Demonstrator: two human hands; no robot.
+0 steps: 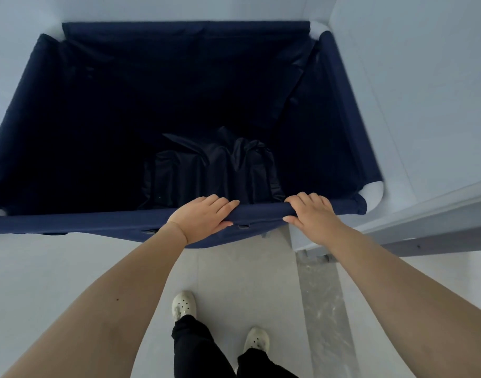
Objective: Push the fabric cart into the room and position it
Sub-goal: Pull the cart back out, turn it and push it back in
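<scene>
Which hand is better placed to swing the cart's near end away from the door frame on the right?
Probably the right hand. It grips the near rail of the fabric cart closest to the corner beside the door frame. The left hand holds nearer the rail's middle, giving less leverage.

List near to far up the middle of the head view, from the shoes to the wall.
White shoes → pale floor → left hand and right hand gripping the cart's near rim → dark bag at the bottom of the cart → far rim → wall.
</scene>
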